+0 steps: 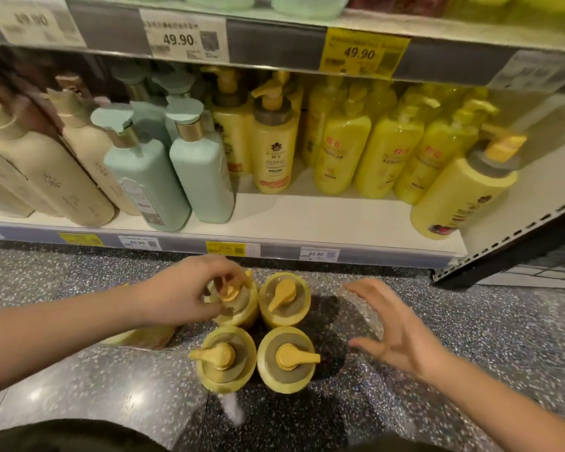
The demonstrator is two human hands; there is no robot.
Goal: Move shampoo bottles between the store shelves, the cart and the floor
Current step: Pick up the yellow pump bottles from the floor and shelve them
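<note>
Several yellow pump shampoo bottles stand upright in a square on the speckled floor [470, 337], seen from above. My left hand [190, 288] pinches the pump head of the back-left bottle [238, 311]. Beside it stands the back-right bottle [284, 301]; in front are the front-left bottle [224, 360] and the front-right bottle [287, 360]. Another yellow bottle [144, 337] lies partly hidden under my left forearm. My right hand [392, 331] hovers just right of the group with fingers spread, holding nothing.
The bottom shelf [307, 216] holds cream bottles [46, 177], mint bottles [177, 177] and yellow bottles [372, 148], with bare board in front. One yellow bottle [460, 197] leans at the shelf's right end. Price tags line the shelf edges.
</note>
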